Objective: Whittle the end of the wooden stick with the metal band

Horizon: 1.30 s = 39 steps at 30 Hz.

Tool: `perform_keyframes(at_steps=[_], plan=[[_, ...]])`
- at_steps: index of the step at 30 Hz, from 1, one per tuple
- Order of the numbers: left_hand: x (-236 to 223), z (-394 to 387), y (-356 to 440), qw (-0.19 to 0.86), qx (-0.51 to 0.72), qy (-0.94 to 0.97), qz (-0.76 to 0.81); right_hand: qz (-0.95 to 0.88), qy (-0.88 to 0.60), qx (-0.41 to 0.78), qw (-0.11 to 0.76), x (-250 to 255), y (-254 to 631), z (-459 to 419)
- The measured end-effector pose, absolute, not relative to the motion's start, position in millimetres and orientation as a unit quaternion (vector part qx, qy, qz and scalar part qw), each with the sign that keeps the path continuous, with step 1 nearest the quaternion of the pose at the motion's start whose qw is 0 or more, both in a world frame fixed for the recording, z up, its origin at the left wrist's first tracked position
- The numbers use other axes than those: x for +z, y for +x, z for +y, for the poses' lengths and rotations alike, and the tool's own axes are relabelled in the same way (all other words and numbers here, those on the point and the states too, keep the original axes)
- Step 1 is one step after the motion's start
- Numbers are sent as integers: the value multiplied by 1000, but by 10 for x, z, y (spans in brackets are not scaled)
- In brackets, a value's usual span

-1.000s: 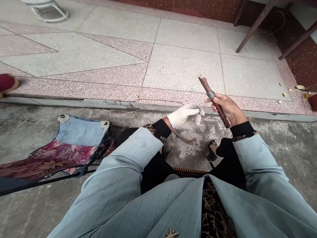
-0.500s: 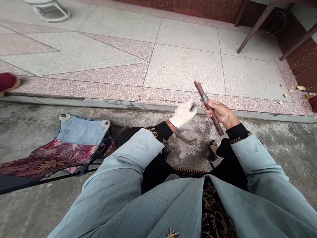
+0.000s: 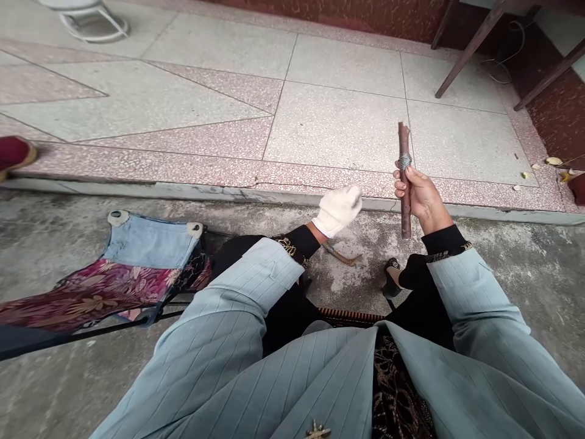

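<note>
My right hand (image 3: 425, 192), bare, is closed round a short brown stick (image 3: 404, 207), held nearly upright over the edge of the step. A grey cord or wire (image 3: 404, 161) is wound round the stick's upper part, just above my fingers. My left hand (image 3: 339, 210), in a white knitted glove, has its fingers curled to the left of the stick and apart from it. Whether anything thin is inside that fist cannot be made out. On the concrete below lies a bent brown piece, like a stick or handle (image 3: 345, 258), partly hidden by my left sleeve.
A folding chair (image 3: 141, 244) with denim and floral cloth stands at my left. A low step (image 3: 205, 194) edges the tiled floor ahead. Further off are a white stool (image 3: 94, 24) and dark table legs (image 3: 468, 55). Another person's red shoe (image 3: 16, 152) shows far left.
My right hand has moved right and slightly up, turning the stick from a slant to nearly upright. My left hand has stayed almost in place, its fingers curled in more.
</note>
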State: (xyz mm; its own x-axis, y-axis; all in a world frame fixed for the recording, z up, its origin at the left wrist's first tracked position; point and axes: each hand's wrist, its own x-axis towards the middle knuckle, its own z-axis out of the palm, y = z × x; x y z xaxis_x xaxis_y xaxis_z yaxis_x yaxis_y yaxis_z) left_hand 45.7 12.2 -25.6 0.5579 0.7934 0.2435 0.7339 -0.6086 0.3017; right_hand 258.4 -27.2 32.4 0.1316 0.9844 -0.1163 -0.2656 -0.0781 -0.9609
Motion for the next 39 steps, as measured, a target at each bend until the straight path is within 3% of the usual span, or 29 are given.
perform_keyframes(at_steps=[4,8,12,17,22,25,28,32,39], plan=[[-204,-6,528,141,158,893,398,-390,-559,473,559,310,2597,-236],[-72,-25,517,334,158,860,352,-444,-630,389,505,264,2693,-192],[44,-22,475,429,152,831,320,-530,-734,234,355,220,2833,-165],[91,-48,444,403,140,861,279,-596,-790,117,89,216,2837,-179],[82,58,377,303,142,900,277,-626,-749,174,-126,263,2729,-191],[91,160,314,244,136,915,290,-660,-674,264,-202,311,2687,-228],[129,246,265,238,132,911,311,-689,-569,403,-194,358,2645,-290],[172,323,249,282,132,897,315,-675,-465,564,-101,434,2584,-373],[56,398,308,344,116,881,304,-691,-452,564,17,592,2675,-452]])
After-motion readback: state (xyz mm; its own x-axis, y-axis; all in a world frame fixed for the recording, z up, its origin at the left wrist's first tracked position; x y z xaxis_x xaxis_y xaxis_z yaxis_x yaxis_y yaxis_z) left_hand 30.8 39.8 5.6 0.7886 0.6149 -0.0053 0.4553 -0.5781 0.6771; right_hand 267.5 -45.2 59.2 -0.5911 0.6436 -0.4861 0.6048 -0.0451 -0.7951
